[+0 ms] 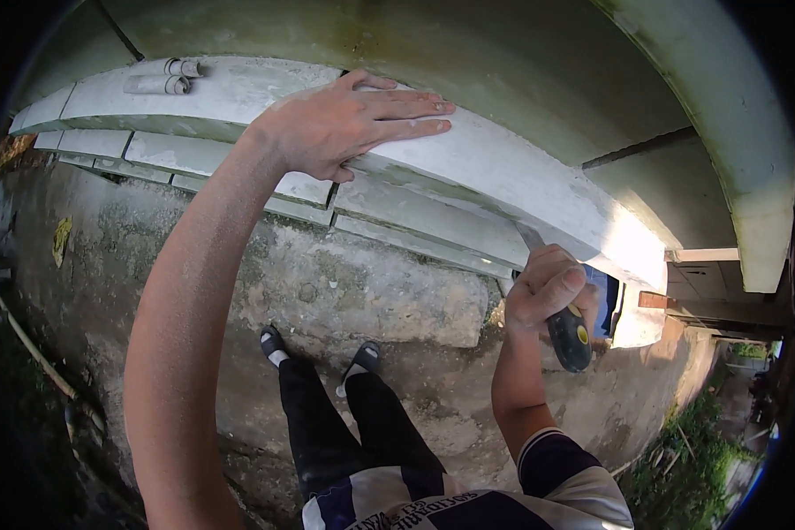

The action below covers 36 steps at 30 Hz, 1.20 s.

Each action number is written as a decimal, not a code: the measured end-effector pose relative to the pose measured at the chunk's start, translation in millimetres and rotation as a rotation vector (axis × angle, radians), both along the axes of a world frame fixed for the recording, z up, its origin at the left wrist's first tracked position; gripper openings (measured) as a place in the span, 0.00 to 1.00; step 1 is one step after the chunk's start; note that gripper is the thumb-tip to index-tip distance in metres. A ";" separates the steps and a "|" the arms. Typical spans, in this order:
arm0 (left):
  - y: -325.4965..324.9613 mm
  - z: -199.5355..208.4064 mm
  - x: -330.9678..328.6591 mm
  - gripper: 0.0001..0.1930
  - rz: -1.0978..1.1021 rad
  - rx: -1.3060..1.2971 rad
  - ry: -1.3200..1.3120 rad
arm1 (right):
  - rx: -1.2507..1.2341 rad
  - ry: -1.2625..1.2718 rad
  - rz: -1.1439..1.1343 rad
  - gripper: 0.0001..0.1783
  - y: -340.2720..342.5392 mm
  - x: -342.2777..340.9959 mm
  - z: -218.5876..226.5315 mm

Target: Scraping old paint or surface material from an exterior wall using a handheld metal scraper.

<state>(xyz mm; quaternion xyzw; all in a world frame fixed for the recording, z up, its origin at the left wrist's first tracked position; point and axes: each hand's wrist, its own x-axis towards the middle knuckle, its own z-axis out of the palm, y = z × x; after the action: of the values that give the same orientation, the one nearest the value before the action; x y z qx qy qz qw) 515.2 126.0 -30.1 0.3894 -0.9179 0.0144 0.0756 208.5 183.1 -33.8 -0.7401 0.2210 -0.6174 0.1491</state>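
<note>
My left hand (353, 124) lies flat on the top of a long white ledge (503, 177), fingers stretched to the right, its thumb over the front edge. It holds nothing. My right hand (548, 287) is wrapped round the dark handle of a scraper (571, 343) with a yellow spot at its butt end. The scraper's flat blade points up and away and meets the underside of the ledge's front edge; its tip is hard to make out. Pale dust coats my left hand and forearm.
Two pale rolled pieces (161, 78) lie on the ledge at the far left. A greenish wall (468, 62) stands behind it. Below are stepped pale slabs (415, 216) and a stained concrete floor (362, 283) where my feet stand. Plants (685, 468) grow at the lower right.
</note>
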 end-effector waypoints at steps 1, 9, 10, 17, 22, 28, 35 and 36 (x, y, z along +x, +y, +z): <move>-2.6 2.1 3.2 0.68 0.001 -0.007 0.004 | -0.006 -0.001 -0.001 0.16 0.3 0.2 -2.1; -3.7 -3.1 -1.1 0.69 0.006 -0.024 -0.028 | 0.141 -0.149 -0.174 0.20 -0.3 -0.5 -24.9; -2.1 -3.5 -4.0 0.69 0.016 -0.026 -0.027 | 0.044 -0.148 -0.052 0.22 6.8 -10.9 -13.3; -3.7 -4.8 2.2 0.70 0.002 -0.030 -0.017 | -0.108 -0.192 0.124 0.20 3.8 -8.5 -8.7; -3.6 -4.8 3.9 0.70 -0.023 0.004 -0.009 | 0.088 -0.225 -0.077 0.24 4.4 8.2 -11.1; -3.8 -2.8 0.8 0.71 -0.010 -0.041 -0.039 | 0.054 -0.107 -0.156 0.25 7.9 5.4 4.2; -3.2 0.0 3.2 0.71 -0.006 -0.033 -0.060 | -0.003 -0.143 -0.025 0.22 9.1 0.7 9.5; -2.5 -1.0 4.6 0.71 -0.010 -0.014 -0.043 | -0.021 -0.169 0.003 0.22 4.9 -2.0 3.0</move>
<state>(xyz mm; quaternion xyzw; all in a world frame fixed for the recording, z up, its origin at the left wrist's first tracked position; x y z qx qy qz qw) 519.8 123.4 -31.2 0.3839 -0.9211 0.0288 0.0584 206.5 188.0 -30.8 -0.6872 0.2003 -0.6797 0.1604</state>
